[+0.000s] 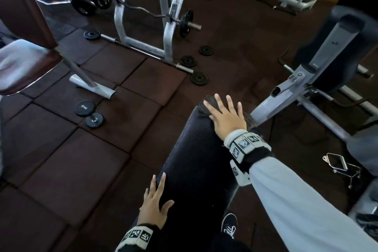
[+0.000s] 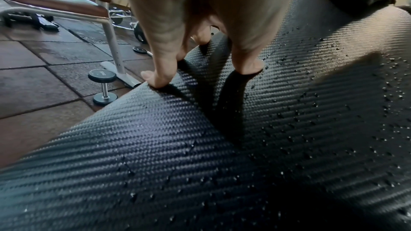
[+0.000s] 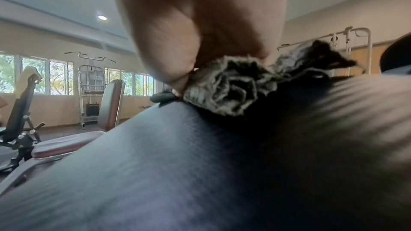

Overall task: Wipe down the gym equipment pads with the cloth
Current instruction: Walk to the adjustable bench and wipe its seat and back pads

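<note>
Stretching from bottom centre toward mid-frame, the black pad (image 1: 192, 161) carries water beads. At its far end the right hand (image 1: 226, 117), fingers spread flat, presses the dark cloth (image 3: 233, 85); lower down, the left hand (image 1: 155, 204) rests open on the pad's edge. Bunched cloth may skip droplets near the left hand. Rubber floor tiles (image 1: 61, 170), a dumbbell (image 1: 89, 113) and loose plates (image 1: 199, 77) surround it.

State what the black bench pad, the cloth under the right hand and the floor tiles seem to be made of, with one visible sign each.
Bench pad: probably vinyl-type upholstery, woven-look embossing, slight sheen, droplets beading on it.
Cloth: dark terry-like fabric, fuzzy crumpled folds, under the right hand.
Floor tiles: likely rubber, matte reddish-brown squares with seams.
</note>
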Tool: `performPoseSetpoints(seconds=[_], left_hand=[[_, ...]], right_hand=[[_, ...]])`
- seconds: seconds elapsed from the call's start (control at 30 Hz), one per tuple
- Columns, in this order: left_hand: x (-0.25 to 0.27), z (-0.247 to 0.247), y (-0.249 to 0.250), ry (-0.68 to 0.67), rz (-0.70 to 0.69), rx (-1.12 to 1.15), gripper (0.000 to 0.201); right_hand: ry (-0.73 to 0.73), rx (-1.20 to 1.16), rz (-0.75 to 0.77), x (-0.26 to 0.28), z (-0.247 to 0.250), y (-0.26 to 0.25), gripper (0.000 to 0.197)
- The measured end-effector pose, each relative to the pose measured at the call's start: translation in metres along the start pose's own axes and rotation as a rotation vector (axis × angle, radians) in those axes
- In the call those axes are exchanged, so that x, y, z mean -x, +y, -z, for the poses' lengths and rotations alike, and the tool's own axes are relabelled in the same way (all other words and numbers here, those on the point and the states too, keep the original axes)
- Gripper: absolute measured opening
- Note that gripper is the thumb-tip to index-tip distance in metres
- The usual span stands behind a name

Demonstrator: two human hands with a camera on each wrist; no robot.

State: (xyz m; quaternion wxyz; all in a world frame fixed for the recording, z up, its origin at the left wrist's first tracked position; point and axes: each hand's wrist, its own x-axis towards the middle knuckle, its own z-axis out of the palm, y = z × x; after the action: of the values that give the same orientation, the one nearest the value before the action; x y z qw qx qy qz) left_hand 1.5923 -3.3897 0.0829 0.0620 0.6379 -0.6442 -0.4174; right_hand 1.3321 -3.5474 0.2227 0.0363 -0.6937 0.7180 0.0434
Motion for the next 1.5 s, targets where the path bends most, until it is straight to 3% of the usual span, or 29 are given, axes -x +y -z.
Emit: performPoseSetpoints(seconds=[0.13, 0.27, 0.37, 0.43, 0.53, 0.63, 0.7, 0.83, 1.07, 1.2, 1.27, 1.33, 1.43, 1.5], left_hand=[[0.001, 0.001, 0.001, 0.012, -0.014, 0.009, 0.089], [0.001, 0.002, 0.002, 0.017, -0.027, 0.021, 0.084], [0.0, 0.003, 0.002, 0.01, -0.043, 0.044, 0.083], [0.001, 0.004, 0.002, 0.015, -0.047, 0.061, 0.082], [0.001, 0.002, 0.001, 0.025, -0.031, 0.07, 0.082], [0.0, 0.0, -0.001, 0.025, -0.024, 0.057, 0.084], [0.0, 0.0, -0.001, 0.025, -0.03, 0.044, 0.085], [0.0, 0.0, -0.002, 0.02, -0.03, 0.026, 0.088], [0.0, 0.017, 0.013, -0.03, -0.017, -0.023, 0.085], [-0.009, 0.046, 0.049, 0.077, 0.027, -0.024, 0.052], [-0.018, 0.054, 0.075, 0.237, -0.05, 0.045, 0.041], [-0.026, 0.058, 0.107, 0.34, -0.124, 0.082, 0.038], [-0.035, 0.055, 0.149, 0.3, -0.061, 0.098, 0.057], [-0.042, 0.049, 0.165, 0.254, 0.026, 0.037, 0.077]], right_hand=[[0.026, 0.055, 0.104, 0.001, -0.009, -0.037, 0.05], [-0.063, 0.121, 0.357, 0.039, -0.038, -0.064, 0.058], [-0.158, 0.161, 0.474, 0.078, -0.06, -0.057, 0.061], [-0.147, 0.207, 0.509, 0.093, -0.066, -0.036, 0.059], [-0.054, 0.204, 0.45, 0.094, -0.055, -0.003, 0.061], [0.028, 0.165, 0.278, 0.073, -0.039, 0.015, 0.068], [0.072, 0.103, 0.174, 0.052, -0.024, 0.016, 0.072], [0.08, 0.043, 0.094, 0.018, -0.012, -0.011, 0.059], [-0.036, -0.038, 0.201, 0.047, -0.038, -0.074, 0.054], [-0.133, -0.264, 0.263, 0.052, -0.037, -0.074, 0.056], [0.009, -0.412, 0.257, 0.055, -0.034, -0.064, 0.058], [0.23, -0.414, 0.156, 0.056, -0.038, -0.045, 0.052], [0.38, -0.324, -0.125, 0.058, -0.043, -0.007, 0.048], [0.395, -0.287, -0.236, 0.058, -0.045, 0.013, 0.049]])
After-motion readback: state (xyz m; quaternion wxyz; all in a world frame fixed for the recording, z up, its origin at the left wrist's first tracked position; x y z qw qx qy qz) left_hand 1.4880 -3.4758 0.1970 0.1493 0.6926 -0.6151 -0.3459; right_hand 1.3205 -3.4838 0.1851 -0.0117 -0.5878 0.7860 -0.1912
